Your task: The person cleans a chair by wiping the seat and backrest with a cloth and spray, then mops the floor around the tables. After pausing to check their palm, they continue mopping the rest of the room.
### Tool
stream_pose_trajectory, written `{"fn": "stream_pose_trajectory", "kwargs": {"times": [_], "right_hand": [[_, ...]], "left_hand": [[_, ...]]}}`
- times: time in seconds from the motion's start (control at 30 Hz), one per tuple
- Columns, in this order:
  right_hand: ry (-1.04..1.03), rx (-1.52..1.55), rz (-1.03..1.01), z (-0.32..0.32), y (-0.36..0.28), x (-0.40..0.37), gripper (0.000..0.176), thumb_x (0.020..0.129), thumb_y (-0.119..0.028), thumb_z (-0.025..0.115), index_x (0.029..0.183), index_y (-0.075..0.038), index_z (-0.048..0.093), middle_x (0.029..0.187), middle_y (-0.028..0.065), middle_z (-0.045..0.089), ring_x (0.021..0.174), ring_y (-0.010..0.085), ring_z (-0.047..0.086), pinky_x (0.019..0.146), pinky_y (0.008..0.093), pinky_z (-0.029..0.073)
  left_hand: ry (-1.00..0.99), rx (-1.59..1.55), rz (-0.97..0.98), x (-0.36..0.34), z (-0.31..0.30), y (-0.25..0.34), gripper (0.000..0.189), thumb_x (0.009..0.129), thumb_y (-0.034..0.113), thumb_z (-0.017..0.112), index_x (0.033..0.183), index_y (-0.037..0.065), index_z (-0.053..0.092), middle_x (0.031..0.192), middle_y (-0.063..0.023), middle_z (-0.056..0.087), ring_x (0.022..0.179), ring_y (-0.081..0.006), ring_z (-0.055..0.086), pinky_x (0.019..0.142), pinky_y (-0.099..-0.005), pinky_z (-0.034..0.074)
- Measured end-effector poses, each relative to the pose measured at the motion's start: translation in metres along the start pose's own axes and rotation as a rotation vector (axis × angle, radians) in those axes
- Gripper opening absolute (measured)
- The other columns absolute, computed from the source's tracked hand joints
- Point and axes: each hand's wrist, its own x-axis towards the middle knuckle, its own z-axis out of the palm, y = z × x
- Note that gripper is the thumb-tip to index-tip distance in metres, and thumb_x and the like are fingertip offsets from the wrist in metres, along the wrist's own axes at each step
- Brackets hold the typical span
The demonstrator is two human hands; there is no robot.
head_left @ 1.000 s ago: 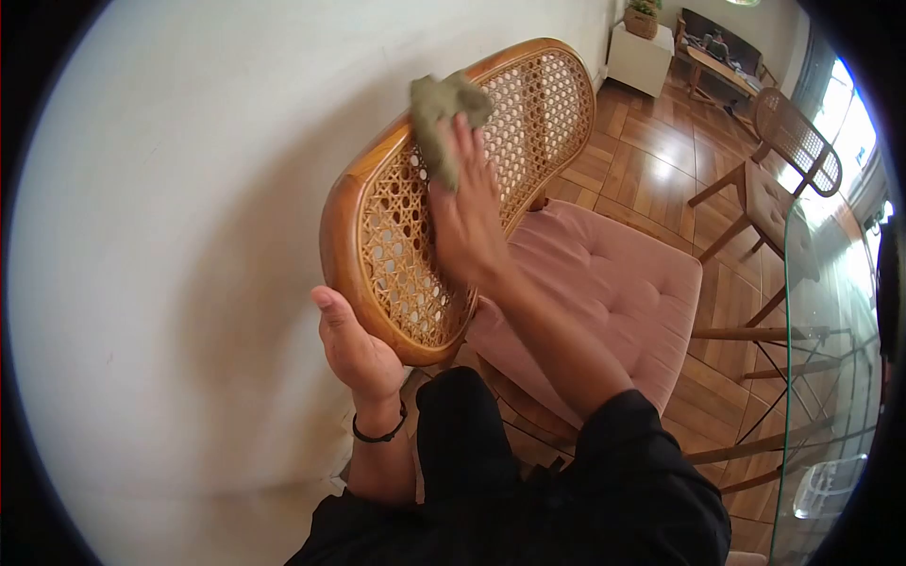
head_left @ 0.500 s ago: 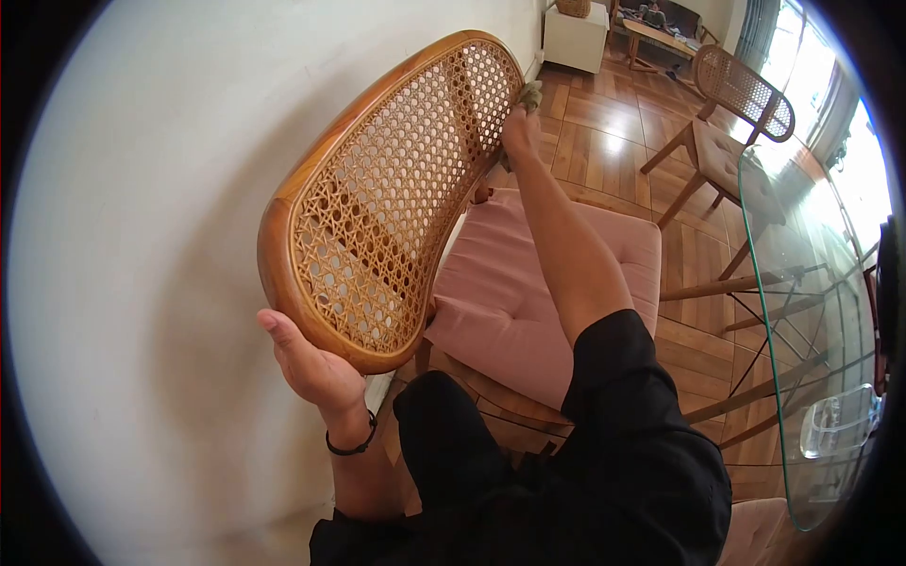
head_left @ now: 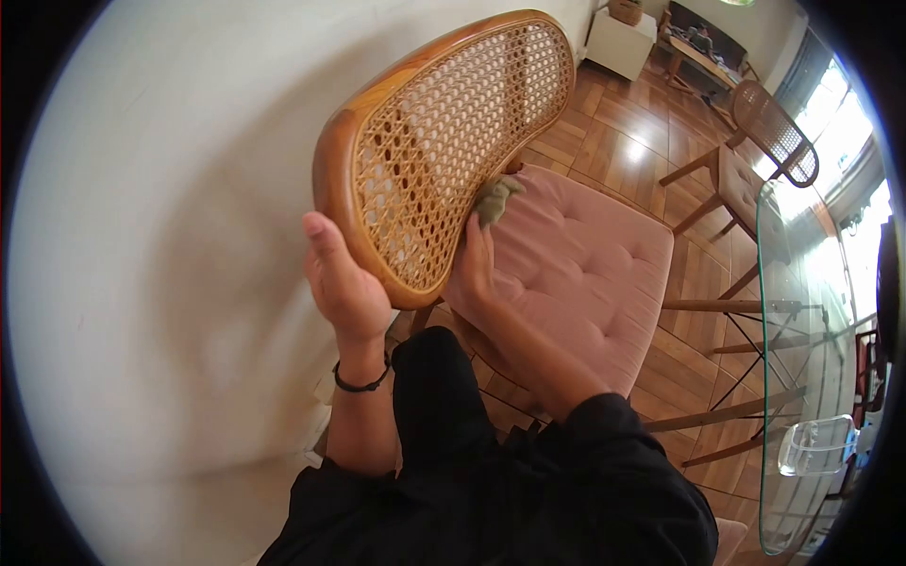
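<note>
A wooden chair back with woven cane (head_left: 444,141) tilts beside the white wall, above a pink tufted seat cushion (head_left: 576,255). My left hand (head_left: 347,288) grips the lower left corner of its wooden frame, thumb up along the outer edge; the other fingers are mostly behind it. My right hand (head_left: 478,255) is at the lower edge of the chair back, over the cushion, holding a crumpled greenish cloth (head_left: 495,200) against the frame.
On the right stands a glass-topped table (head_left: 783,377) with a clear container (head_left: 816,445) on it. Another cane-backed chair (head_left: 774,132) is at the upper right. A white cabinet (head_left: 620,42) and a wooden bench (head_left: 703,58) stand further back. The wall (head_left: 189,236) fills the left side.
My right hand has moved with the cloth from the far end of the chair back down toward me along its lower edge. The view has shifted; my left hand stays at the near corner.
</note>
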Motion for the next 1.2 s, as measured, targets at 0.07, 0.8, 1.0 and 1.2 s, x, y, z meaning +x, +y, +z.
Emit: {"fn": "stream_pose_trajectory", "kwargs": {"times": [0.07,0.8,1.0,1.2], "right_hand": [[-0.023,0.015,0.054,0.016,-0.02,-0.055,0.054,0.107,-0.032,0.033,0.147,0.005,0.031,0.136,0.0137,0.051,0.123,0.0222,0.048,0.107,0.0347,0.035],[-0.282,-0.726,-0.828,0.103,-0.16,-0.042,0.061,0.093,-0.017,0.048,0.14,0.017,0.03,0.144,0.0397,0.031,0.138,0.0553,0.025,0.115,0.0592,0.016],[-0.235,-0.856,-0.77,0.049,-0.086,-0.107,0.047,0.095,-0.014,0.049,0.127,0.019,0.043,0.134,0.0424,0.04,0.126,0.0613,0.037,0.109,0.0673,0.023],[-0.005,-0.646,-0.323,0.09,-0.128,0.007,0.064,0.1,-0.033,0.037,0.144,0.012,0.027,0.149,0.0358,0.026,0.142,0.051,0.018,0.118,0.0562,0.008]], "left_hand": [[-0.026,-0.004,0.019,0.001,-0.001,0.0,0.068,0.106,0.05,0.033,0.132,-0.011,0.049,0.129,-0.0169,0.058,0.117,-0.0199,0.057,0.103,-0.0313,0.043],[-0.296,-0.267,-0.153,0.005,-0.038,-0.014,0.057,0.107,0.045,0.034,0.136,-0.003,0.048,0.127,-0.0105,0.059,0.111,-0.0159,0.058,0.097,-0.031,0.047],[-0.313,-0.332,-0.263,0.009,-0.034,-0.003,0.064,0.105,0.047,0.037,0.142,-0.004,0.039,0.14,-0.0156,0.05,0.126,-0.025,0.052,0.108,-0.0407,0.041],[-0.217,-0.279,-0.187,0.004,-0.027,-0.007,0.061,0.105,0.047,0.037,0.138,-0.004,0.043,0.136,-0.0132,0.054,0.123,-0.0232,0.054,0.107,-0.0379,0.041]]}}
